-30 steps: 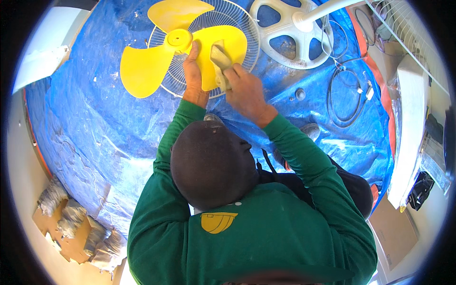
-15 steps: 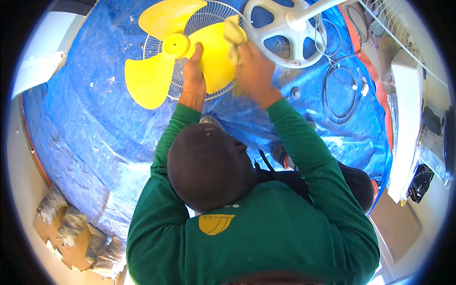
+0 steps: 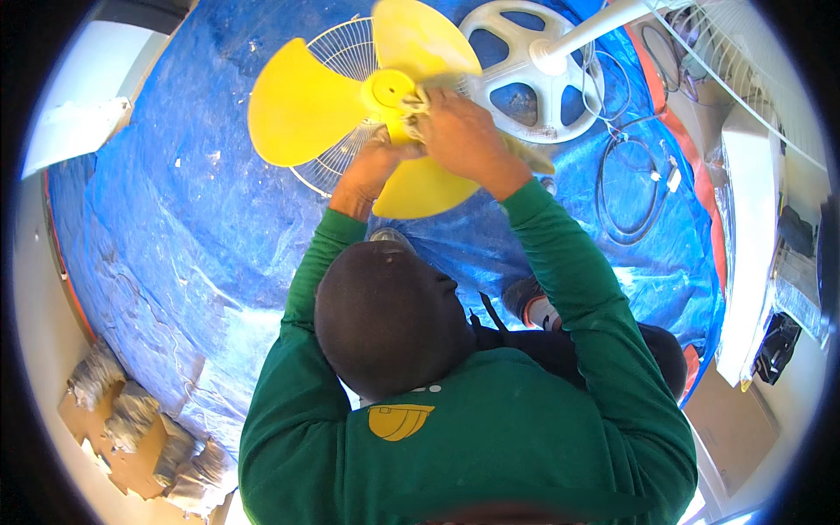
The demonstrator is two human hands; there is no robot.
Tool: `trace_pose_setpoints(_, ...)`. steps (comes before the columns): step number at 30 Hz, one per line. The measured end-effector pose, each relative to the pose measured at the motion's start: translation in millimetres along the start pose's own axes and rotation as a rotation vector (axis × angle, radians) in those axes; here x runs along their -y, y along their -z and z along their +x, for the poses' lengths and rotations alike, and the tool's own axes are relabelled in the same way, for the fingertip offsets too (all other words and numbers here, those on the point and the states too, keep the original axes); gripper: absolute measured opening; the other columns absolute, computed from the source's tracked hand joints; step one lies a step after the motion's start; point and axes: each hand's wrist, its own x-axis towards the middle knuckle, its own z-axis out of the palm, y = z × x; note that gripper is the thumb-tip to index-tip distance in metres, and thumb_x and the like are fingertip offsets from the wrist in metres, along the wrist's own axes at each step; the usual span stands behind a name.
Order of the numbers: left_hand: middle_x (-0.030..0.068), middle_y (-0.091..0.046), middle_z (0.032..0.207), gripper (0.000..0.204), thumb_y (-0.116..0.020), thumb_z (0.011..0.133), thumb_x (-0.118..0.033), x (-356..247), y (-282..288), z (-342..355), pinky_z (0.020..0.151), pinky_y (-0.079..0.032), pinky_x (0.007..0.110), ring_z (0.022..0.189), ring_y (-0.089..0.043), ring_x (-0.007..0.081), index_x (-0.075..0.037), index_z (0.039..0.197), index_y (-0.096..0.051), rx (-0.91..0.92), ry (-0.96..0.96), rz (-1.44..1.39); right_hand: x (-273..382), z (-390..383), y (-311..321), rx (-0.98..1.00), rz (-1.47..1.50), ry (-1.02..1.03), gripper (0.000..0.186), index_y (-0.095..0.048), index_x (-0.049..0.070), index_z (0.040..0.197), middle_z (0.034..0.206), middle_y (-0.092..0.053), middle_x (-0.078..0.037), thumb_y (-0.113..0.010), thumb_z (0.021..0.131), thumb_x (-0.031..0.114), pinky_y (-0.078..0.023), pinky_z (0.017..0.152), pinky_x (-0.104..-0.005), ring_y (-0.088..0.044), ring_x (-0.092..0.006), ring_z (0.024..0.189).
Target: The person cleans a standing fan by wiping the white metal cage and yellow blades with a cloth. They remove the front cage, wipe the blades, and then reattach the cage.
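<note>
Gripping the three-bladed yellow fan blade [image 3: 306, 105], you have it just left of the white spoked base [image 3: 544, 134], its upper right wing overlapping the base's left edge from this view. Your left hand [image 3: 372, 171], left of the base and slightly nearer your body, is closed at the root of the lowest wing, with the thumb side close under the hub; the undersides of those fingers are hidden, so you cannot tell how they wrap. Your right hand [image 3: 468, 136], between your left hand and the base, has its fingers bunched together on a pale yellowish cloth [image 3: 415, 115], which is pressed against the fan blade right beside the hub. Both green cuffs reach in from the near side of the base.

Beneath the fan blade, left of the base, you see a round wire guard [image 3: 337, 48], mostly covered. A white pole [image 3: 599, 26] rises from the base's middle toward its upper right. To the right of the base and a little nearer you, a looped cable [image 3: 604, 206] lies with a white plug [image 3: 673, 179] beside it. A blue tarp [image 3: 210, 236] spreads under the base and well out to its left. Nearer you than the base, a shoe [image 3: 541, 311] shows beside your right forearm.
</note>
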Motion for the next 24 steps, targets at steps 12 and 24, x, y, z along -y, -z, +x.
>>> trace_pose_setpoints(12, 0.0088, -0.075, 0.138, 0.053, -0.083, 0.103, -0.027, -20.6, -9.6, -2.6, 0.104, -0.06, 0.036, 0.12, -0.074, 0.0208, -0.003, 0.147, -0.066, 0.019, 0.164, 0.429, -29.6, -42.7, -14.9, -0.027, 0.497, -0.385, 0.035, -0.079, 0.0, 0.1, 0.098, -0.076, -0.029, -0.062, 0.1, 0.031, -0.055, 0.089, -0.0592, -0.073, -0.0488, 0.098)
trace_pose_setpoints(24, 0.009, -0.072, 0.132, 0.041, -0.077, 0.106, -0.021, -3.7, -31.4, 6.7, 0.098, -0.061, 0.035, 0.117, -0.072, 0.0193, -0.004, 0.14, -0.066, -0.171, -0.122, -0.152, -31.4, -50.5, -27.5, 0.151, 0.301, -0.241, 0.059, -0.071, 0.002, 0.127, 0.105, -0.08, -0.027, -0.076, 0.097, 0.053, -0.059, 0.09, -0.0564, -0.077, -0.0473, 0.103)
